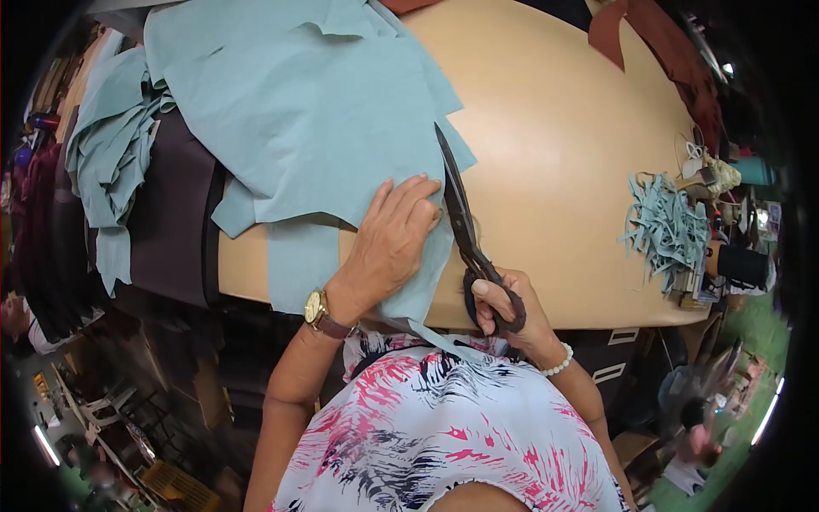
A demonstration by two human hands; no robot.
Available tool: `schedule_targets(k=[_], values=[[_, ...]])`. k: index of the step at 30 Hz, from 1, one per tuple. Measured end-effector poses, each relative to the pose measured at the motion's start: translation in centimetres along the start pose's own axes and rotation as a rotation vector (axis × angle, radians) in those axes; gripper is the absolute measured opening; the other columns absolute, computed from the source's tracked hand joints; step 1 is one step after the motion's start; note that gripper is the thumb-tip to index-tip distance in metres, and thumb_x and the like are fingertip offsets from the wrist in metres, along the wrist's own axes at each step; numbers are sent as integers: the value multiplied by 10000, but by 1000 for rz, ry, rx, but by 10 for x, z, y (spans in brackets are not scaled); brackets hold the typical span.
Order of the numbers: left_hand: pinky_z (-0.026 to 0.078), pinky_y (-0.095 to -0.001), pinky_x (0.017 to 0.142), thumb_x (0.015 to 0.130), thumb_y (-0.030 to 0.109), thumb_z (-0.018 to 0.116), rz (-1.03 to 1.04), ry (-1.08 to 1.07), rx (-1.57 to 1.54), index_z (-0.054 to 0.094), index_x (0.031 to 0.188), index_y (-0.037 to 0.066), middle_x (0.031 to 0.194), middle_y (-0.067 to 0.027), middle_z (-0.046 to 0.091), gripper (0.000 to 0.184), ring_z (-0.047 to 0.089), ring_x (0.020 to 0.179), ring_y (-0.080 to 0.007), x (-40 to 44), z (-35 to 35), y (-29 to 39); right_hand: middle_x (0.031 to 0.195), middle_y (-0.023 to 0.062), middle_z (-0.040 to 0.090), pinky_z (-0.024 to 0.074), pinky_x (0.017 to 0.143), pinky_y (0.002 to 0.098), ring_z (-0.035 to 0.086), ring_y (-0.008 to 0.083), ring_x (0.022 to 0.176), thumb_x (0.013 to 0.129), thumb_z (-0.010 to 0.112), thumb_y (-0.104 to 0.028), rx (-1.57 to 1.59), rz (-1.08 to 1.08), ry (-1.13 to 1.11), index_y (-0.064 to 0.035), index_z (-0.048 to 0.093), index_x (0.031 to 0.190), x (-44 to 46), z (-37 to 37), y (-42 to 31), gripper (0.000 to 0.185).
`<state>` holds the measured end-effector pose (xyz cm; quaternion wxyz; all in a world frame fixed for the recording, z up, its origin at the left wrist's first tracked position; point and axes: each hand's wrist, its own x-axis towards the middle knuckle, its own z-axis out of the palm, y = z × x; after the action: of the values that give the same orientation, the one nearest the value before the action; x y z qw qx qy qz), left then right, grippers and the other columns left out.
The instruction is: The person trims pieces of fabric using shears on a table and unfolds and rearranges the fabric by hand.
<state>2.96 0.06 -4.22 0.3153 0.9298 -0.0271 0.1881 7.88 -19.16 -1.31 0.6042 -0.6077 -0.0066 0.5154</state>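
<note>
A large light blue-green sheet [316, 111] with jagged edges lies over the tan table. My left hand [398, 235] rests on it near its right edge, palm down, fingers stretched out and lying flat. My right hand [516, 311] grips the black handles of large dark scissors [461, 213]. The scissors point up and away from me, alongside the sheet's right edge, and their tips reach a corner of the material. A narrow strip of the same material [444, 343] hangs over the table's front edge against my patterned top.
Cut blue-green scraps [670, 226] are heaped at the right end of the tan table [563, 196], beside a brush and a dark cylindrical object [740, 264]. Crumpled blue-green material [119, 154] and dark sheets [175, 213] lie left. Reddish-brown pieces [674, 60] are at the back right.
</note>
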Motion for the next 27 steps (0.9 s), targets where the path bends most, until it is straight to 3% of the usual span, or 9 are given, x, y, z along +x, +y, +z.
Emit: schedule_targets(k=[12,27], values=[[322,-501,936,798,18,493,-8,-28,-31,444,878,10,1163,-158,489,93,448,1131,-323,-2,-4,5,502,10,480,363,392,187,470,64,407,821,595,-346,5,-105,-40,-39,508,689,3,4,-5,345],[345,-486,928,783,-12,510,-1,-30,-61,445,878,26,1154,-154,513,122,471,1113,-328,-8,-11,14,524,17,459,339,395,199,452,82,415,834,576,-357,73,-79,32,-46,486,645,17,13,-8,375]])
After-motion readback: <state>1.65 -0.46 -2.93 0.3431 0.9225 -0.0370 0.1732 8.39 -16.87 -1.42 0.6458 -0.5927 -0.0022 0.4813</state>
